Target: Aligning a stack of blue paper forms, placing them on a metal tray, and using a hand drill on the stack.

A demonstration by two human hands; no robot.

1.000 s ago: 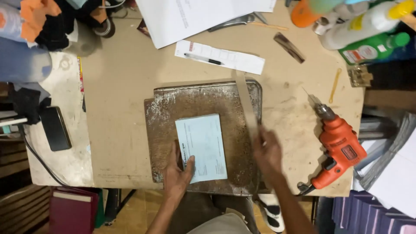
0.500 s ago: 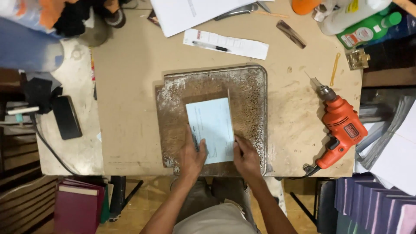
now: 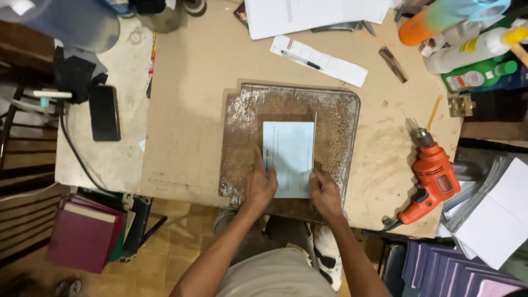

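Pale blue sheet of paper lies flat on a worn, speckled cutting mat at the near edge of the workbench. Left hand pressed flat on the sheet's lower left edge, fingers spread, gripping nothing. Right hand at the lower right corner, fingers curled on the edge; can't tell if pinching. Orange power drill well right. Black phone far left.
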